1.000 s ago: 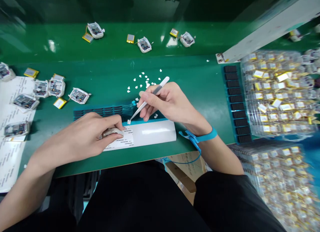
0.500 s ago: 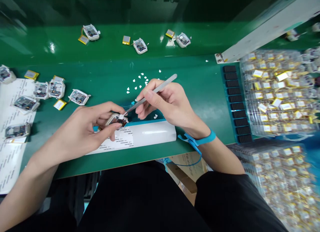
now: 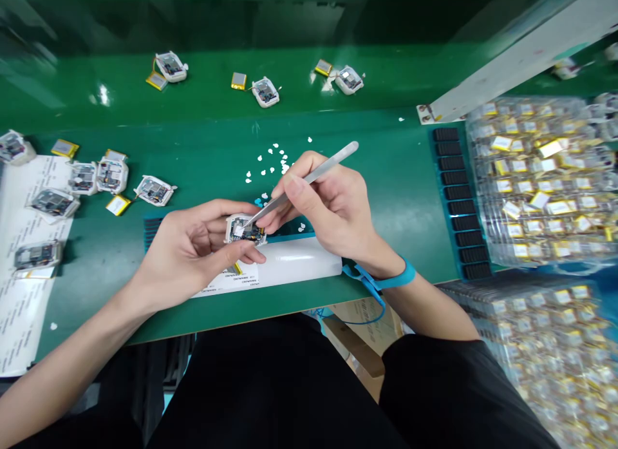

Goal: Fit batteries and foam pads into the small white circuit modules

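My left hand (image 3: 193,252) holds a small white device with an exposed circuit board (image 3: 244,230) above a white label sheet (image 3: 280,265). Fingers and thumb are wrapped round the device. A small yellow battery (image 3: 236,268) hangs under it. My right hand (image 3: 328,204) pinches metal tweezers (image 3: 309,177), whose tips rest on a small white label on the board. A blue wrist strap (image 3: 386,278) circles my right wrist.
Several open devices with yellow batteries lie at the left (image 3: 111,175) and on the far belt (image 3: 264,91). White backing scraps (image 3: 275,156) litter the green mat. Trays of batteries (image 3: 541,178) are stacked at the right. Black foam strips (image 3: 458,198) lie beside them.
My left hand lifted the device off the sheet and turned its board upward. The tweezers carried a small white label from the sheet onto the board.
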The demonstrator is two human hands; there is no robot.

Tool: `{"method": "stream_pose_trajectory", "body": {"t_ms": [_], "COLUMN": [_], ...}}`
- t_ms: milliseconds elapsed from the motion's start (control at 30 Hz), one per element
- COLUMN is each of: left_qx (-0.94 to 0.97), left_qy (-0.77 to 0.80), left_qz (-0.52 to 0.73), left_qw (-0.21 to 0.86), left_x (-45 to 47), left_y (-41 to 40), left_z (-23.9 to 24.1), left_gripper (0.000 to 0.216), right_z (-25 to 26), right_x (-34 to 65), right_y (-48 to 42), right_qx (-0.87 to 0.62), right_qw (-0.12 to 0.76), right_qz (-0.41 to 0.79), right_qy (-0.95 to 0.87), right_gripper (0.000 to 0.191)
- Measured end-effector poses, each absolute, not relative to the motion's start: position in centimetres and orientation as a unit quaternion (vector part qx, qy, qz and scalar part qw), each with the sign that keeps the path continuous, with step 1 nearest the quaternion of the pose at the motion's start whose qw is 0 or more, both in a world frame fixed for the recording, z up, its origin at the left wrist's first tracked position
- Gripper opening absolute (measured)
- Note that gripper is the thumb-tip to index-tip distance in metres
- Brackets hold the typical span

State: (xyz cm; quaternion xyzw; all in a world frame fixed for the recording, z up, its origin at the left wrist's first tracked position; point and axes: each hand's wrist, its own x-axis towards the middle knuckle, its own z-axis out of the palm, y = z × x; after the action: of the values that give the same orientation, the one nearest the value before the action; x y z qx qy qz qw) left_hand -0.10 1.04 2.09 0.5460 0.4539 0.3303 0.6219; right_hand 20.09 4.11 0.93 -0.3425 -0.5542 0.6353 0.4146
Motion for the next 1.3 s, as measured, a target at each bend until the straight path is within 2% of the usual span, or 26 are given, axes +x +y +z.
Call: {"method": "stream_pose_trajectory", "body": {"t_ms": [767,1000,1300], "left_qx": [0.542,0.559,0.611], "left_qy": [0.468,0.472,0.500], "left_qz": [0.328,0.324,0.279], "left_qw": [0.616,0.600,0.547], "left_x": [-0.09,-0.34,-1.04], "left_y": [0.62,0.38,0.99], "left_z": [1.96,1.74,2.21], "left_gripper": [0.030,0.026,0.021], "right_z": [0.27,0.18,0.45], "right_x": [19.75,19.66,19.87], "right_y": [4.31,4.05,4.16], "right_qx": [-0.320,-0.319,-0.361], "right_qw": [0.440,0.442,0.442], "right_qz": [0.614,0.617,0.586], "right_qy": [-0.572,-0.568,-0.576], "right_gripper": [0.021,0.018,0.024]}}
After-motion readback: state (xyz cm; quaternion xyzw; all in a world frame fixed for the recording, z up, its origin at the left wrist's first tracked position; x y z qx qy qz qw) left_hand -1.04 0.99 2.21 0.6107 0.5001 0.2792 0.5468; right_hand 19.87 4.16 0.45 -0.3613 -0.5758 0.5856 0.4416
